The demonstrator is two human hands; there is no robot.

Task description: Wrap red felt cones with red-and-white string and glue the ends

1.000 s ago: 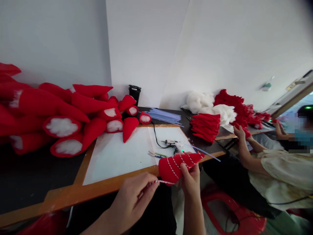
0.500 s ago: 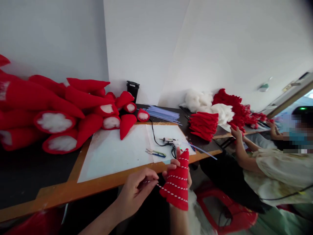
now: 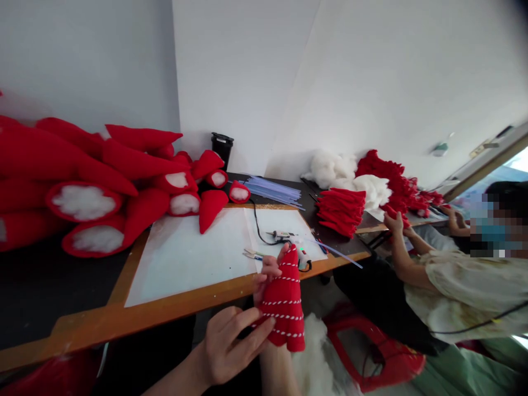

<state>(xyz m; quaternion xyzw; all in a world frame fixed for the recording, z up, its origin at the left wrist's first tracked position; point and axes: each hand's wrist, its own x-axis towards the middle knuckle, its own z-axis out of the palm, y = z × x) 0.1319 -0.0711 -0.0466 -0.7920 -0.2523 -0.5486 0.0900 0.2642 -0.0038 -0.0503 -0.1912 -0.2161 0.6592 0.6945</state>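
Observation:
A red fabric cone [image 3: 284, 294] with a red-and-white twisted cord [image 3: 284, 317] wound round it in several spaced turns stands tip up. My right hand [image 3: 270, 272] is closed round it from behind, its fingers showing at the left side. My left hand [image 3: 235, 341] has its fingertips against the cone's lower left side, at the cord. A short bit of cord shows beneath those fingers; the thumb is mostly hidden. Just beyond the cone lies a glue gun [image 3: 282, 235] with a black cable. Thread snips [image 3: 252, 255] are partly covered by my right hand.
Stuffed red cones [image 3: 144, 159] are heaped at left. Pale glue sticks [image 3: 272, 190], white stuffing [image 3: 330, 168] and stacked red fabric pieces [image 3: 341, 212] lie along the table's back. A co-worker's hands [image 3: 395, 223] hold red fabric at right, near a red stool [image 3: 371, 335].
The cone and both hands have shifted left and slightly down in view. My left hand has gone from holding the cord out from the cone to touching the cone's side.

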